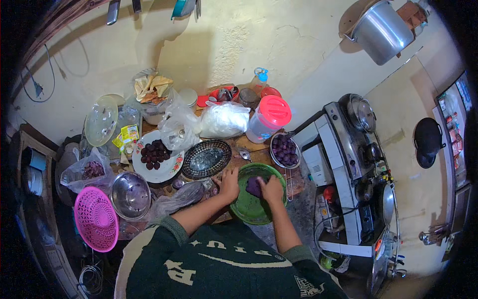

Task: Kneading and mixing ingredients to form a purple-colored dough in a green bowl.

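A lump of purple dough (254, 187) lies in a round green basin (248, 213) in front of me. My right hand (272, 190) is inside the basin with its fingers on the dough, partly covering it. Against the basin's left rim rests my left hand (228, 185), fingers spread and nothing held. Just beyond the basin is a metal bowl (297, 164) of purple balls (284, 149). To the left, more dark purple balls (154, 154) sit on a white floral plate (141, 170), beside a black oval woven basket (206, 159).
A spoon (245, 154) lies behind the basin. A pink-lidded pitcher (269, 117) and plastic bags (225, 119) line the back. At left are a steel bowl (130, 196), a pink colander (96, 219) and a clear bag (87, 170). A gas stove (345, 138) stands at right.
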Demonstrator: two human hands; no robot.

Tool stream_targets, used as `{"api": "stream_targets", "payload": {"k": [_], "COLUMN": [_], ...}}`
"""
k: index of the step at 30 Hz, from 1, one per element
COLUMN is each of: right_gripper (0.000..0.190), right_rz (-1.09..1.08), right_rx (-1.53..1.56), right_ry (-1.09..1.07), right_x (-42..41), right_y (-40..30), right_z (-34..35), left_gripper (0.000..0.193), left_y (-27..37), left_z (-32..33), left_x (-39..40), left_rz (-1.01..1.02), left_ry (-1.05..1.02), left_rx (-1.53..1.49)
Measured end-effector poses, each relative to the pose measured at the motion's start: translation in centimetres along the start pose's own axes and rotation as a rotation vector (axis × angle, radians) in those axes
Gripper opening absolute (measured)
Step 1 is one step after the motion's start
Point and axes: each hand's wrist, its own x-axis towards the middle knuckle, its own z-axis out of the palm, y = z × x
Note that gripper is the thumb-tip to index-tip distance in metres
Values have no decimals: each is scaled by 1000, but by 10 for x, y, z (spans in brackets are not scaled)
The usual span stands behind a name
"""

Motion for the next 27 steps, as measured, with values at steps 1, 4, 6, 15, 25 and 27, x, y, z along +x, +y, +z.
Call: {"api": "stream_targets", "payload": {"k": [1, 4, 6, 15, 25, 27], "right_gripper": [54, 57, 55, 68, 52, 48], "right_rz": [-1, 42, 61, -404, -280, -453], "right_rx": [4, -17, 39, -148, 267, -87], "right_ry": [-1, -89, -154, -431, -260, -294], "right_x": [-6, -18, -9, -76, -49, -64], "right_y": [-1, -10, -9, -14, 2, -11], "right_z": [19, 50, 51, -18, 41, 46], "left_gripper": [57, 57, 57, 57, 55, 55], "left_y": [0, -1, -2, -9, 0, -4], "left_z": [0, 2, 2, 10, 10, 11], "left_x": [0, -2, -2, 1, 1, 1], "left_rz": [-2, -2, 9, -5, 42, 23], "left_ry": [-8, 3, 16, 21, 41, 34], "left_rx": [-14, -28, -27, -50, -21, -18]}}
